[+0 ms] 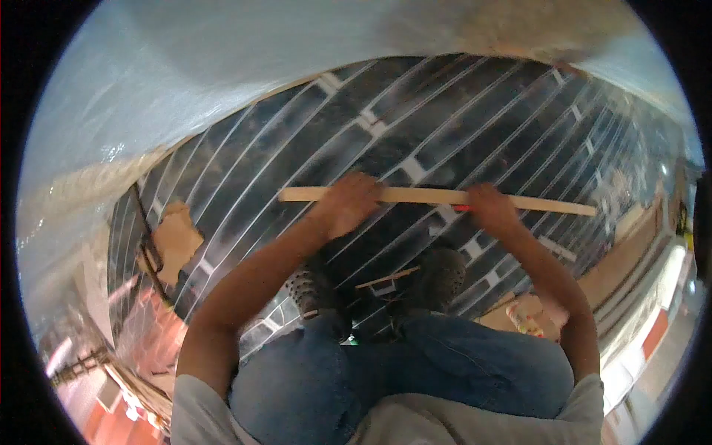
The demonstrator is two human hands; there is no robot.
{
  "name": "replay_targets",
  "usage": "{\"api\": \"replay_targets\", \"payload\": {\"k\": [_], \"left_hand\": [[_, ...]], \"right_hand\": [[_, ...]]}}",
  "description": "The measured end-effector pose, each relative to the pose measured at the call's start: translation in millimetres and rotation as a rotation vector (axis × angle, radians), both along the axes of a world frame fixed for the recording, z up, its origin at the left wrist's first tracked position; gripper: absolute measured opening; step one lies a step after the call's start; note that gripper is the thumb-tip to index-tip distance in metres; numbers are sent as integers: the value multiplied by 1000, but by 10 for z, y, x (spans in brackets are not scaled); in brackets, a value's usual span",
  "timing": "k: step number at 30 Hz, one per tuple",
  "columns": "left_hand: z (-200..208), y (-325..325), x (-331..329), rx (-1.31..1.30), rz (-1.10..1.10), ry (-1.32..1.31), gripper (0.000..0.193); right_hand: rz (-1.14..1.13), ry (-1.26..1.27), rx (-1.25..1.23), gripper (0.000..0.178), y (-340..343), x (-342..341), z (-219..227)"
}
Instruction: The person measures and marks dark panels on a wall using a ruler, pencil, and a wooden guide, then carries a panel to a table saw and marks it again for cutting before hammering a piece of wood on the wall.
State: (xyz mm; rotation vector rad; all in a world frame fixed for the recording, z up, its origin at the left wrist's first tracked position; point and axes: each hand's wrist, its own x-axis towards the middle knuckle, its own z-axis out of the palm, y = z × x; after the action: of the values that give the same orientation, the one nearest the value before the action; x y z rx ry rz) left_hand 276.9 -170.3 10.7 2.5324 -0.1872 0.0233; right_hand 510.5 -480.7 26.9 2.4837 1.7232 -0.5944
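A long, narrow wooden strip [423,196] lies crosswise in front of me over a dark sheet with pale lines [297,148]. My left hand [350,202] is closed over the strip left of its middle. Farther along to the right, my right hand [492,209] grips the same strip, its fingers partly hidden. A small red thing [461,208] pokes out beside the right hand's fingers, along the strip's near edge; its kind is too small to tell. Both ends of the strip extend past my hands.
My shoes [439,278] rest on the lined sheet, with a small thin stick [387,278] between them. At the left lies a torn piece of brown cardboard [178,237]. Translucent plastic sheeting [222,52] rises along the far side. Long boards [630,256] lie at the right.
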Motion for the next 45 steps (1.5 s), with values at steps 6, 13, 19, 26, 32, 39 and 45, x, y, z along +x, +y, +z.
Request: {"api": "replay_targets", "payload": {"k": [6,13,19,26,32,39,45], "left_hand": [[597,261,-348,169,-102,176,41],[942,73,-2850,137,528,698,37],[998,-92,-4065,224,1129,628,36],[745,1323,-5185,417,1724,449,31],[216,3021,-5381,242,1722,516,45],[-308,3226,-5550,-863,1515,406,54],[-182,2971,-5966,-169,1694,211,45]], "right_hand": [[-147,-67,18,51,-1498,1246,-66],[-358,338,205,25,-694,1117,-304],[-52,258,80,17,188,483,-157],[123,117,-68,17,490,75,672],[14,120,-182,21,433,123,772],[461,464,-1025,41,1842,-889,424],[681,439,-466,44,2858,-2447,204]]}}
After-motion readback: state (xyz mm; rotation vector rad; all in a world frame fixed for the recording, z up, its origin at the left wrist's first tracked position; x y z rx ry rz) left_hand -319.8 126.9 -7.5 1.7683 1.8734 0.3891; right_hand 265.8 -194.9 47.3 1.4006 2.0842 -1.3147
